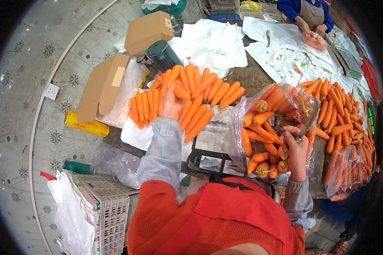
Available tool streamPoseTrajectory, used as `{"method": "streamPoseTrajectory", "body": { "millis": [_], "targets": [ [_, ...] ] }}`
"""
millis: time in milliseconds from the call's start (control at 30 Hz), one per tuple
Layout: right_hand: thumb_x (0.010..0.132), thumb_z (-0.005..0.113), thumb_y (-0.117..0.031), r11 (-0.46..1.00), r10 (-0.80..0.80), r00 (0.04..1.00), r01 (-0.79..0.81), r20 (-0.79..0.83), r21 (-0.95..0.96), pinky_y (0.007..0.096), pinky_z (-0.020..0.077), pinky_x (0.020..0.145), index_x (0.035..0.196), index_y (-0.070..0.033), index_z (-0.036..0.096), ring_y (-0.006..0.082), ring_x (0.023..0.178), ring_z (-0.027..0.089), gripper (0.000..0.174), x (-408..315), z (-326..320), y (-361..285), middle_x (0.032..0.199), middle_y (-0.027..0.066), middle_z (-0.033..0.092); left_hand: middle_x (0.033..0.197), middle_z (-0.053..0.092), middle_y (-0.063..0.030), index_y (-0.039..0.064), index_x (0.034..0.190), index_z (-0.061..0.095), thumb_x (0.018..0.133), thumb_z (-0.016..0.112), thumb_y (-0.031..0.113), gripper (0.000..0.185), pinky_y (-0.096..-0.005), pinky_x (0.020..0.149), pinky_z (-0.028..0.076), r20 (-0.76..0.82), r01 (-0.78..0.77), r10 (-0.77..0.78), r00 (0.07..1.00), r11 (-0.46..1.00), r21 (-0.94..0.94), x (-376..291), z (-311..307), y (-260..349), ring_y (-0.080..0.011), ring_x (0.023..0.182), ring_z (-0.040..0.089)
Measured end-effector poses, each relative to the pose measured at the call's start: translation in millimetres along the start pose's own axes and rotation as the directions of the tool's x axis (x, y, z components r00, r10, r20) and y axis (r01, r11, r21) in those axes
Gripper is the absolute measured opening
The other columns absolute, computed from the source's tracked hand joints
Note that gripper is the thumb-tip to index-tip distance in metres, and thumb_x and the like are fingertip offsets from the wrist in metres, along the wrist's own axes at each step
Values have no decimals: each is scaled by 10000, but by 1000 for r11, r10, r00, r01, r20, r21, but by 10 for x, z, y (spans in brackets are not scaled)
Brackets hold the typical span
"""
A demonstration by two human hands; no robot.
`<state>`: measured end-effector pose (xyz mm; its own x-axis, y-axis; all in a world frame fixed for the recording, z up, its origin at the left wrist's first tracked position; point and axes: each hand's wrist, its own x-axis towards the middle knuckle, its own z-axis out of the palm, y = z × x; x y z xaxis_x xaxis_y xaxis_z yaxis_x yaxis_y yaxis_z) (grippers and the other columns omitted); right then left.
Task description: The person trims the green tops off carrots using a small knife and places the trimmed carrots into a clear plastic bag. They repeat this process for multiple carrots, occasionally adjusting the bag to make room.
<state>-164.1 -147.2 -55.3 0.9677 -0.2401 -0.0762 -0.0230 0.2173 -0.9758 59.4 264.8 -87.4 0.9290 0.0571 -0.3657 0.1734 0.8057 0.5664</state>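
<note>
My left hand (pixel 173 103) is over the left pile, its fingers around a carrot (pixel 181 92) whose blunt end points right. Trimmed carrots (pixel 199 126) lie fanned in layers beneath and around it, on white sheets. In my right hand (pixel 295 148) is a knife with a curved blade (pixel 310 118), tip upward. That hand is above an opened clear plastic bag (pixel 239 121) of loose carrots (pixel 261 134), some with green stem stubs. Whether the fingers of my right hand also touch a carrot is unclear.
A large heap of carrots (pixel 341 111) and a filled plastic bag (pixel 344 172) are at right. Cardboard boxes (pixel 102 86), a dark green cylinder (pixel 164 55) and a yellow roll (pixel 86 123) stand left. Across the table, a person (pixel 309 16) handles bagged carrots near a scale (pixel 348 63); another knife (pixel 268 38) lies there.
</note>
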Motion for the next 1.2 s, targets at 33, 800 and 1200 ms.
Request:
{"method": "streamPoseTrajectory", "body": {
  "millis": [33,800,1200],
  "targets": [
    [984,590,-94,1000,-18,1000,17,-16,-21,189,323,450,1043,-40,659,40,507,454,105,-4,-5,10,767,16,639,1189,560,-153,72,1210,538,932,650,144,308,-466,846,586,56,-14,11,998,998,58,15,-46,171,-320,955,608],
    [980,621,-118,995,-21,976,-1,-215,-102,212,366,458,1013,-34,668,41,519,458,101,-39,105,-2,744,24,651,1137,657,-170,-66,1302,471,831,735,-24,542,-366,802,573,33,-227,321,946,588,776,935,-528,1199,-258,945,686],
    [957,615,-89,996,-15,982,32,-188,87,200,340,450,1022,-24,665,51,514,486,106,-221,-2,-180,756,33,662,1166,654,-178,-1,1220,606,899,681,322,462,-435,885,515,388,-11,459,799,-634,773,1236,-604,1207,-352,1049,642]
  ]
}}
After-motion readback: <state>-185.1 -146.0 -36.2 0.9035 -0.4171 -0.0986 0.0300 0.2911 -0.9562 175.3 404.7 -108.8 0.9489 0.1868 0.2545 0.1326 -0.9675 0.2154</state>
